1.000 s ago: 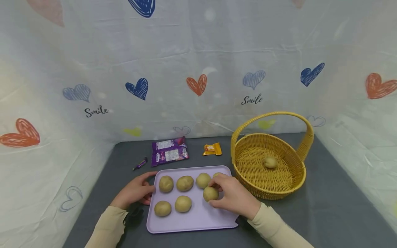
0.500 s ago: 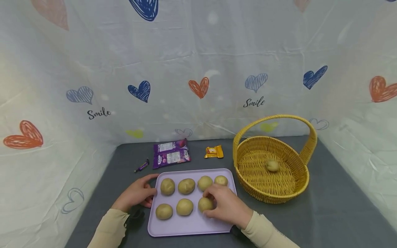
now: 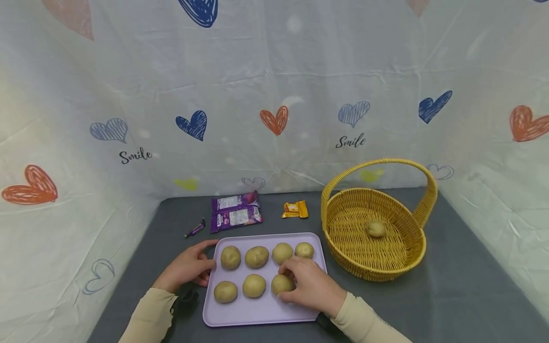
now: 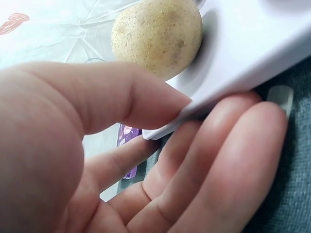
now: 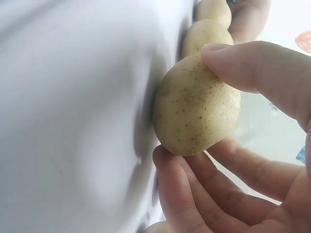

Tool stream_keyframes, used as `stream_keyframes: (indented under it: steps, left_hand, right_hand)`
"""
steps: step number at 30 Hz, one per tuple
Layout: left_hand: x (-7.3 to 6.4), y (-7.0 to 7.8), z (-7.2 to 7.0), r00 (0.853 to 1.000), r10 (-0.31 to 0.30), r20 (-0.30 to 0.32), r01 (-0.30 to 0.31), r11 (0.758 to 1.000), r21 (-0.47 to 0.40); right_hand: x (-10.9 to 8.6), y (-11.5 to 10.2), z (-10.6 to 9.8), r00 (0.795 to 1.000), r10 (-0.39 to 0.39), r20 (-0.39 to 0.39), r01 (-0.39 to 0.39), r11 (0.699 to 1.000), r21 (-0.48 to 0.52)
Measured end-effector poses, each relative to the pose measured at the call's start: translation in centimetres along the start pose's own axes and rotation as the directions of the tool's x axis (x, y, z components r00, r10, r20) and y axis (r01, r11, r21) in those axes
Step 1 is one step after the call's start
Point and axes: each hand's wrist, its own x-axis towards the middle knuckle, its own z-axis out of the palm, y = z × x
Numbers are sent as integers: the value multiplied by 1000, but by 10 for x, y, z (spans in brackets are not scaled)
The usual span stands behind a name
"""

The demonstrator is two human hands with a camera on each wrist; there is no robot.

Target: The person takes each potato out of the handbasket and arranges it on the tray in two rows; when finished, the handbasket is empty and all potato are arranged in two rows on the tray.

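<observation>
My right hand (image 3: 315, 283) holds a potato (image 3: 281, 284) at the right end of the front row on a lilac tray (image 3: 257, 314). In the right wrist view the thumb lies on one side of this potato (image 5: 197, 107) and the fingertips on the other, low over the tray. At the tray's left edge, my left hand (image 3: 186, 267) grips the rim. The left wrist view shows its thumb (image 4: 150, 104) on the rim and the other fingers curled along the side and underside. Several more potatoes stand in two rows on the tray, among them one at the back left (image 3: 230, 257).
A yellow wicker basket (image 3: 373, 274) with a tall handle stands right of the tray, one potato (image 3: 376, 228) inside. Behind the tray lie purple snack packets (image 3: 236, 217), an orange-yellow wrapped sweet (image 3: 295, 209) and a small purple sweet (image 3: 195, 227). A white printed curtain hangs behind the dark table.
My right hand has carried its potato left and down, into line with the front row. Since half a second ago it has hardly moved. The left hand stays at the tray's edge.
</observation>
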Motion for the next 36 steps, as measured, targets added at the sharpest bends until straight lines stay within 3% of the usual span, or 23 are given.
stream_keyframes:
  steps: [22,36]
  left_hand:
    - [-1,4,2,1000,-9,-29,10,999,35]
    - [0,6,2,1000,-5,-18,6,999,44]
  right_hand:
    - [0,-1,1,999,-30,-14,29,999,-33]
    - [1,4,-1,1000,5,-4,-5,999,-34]
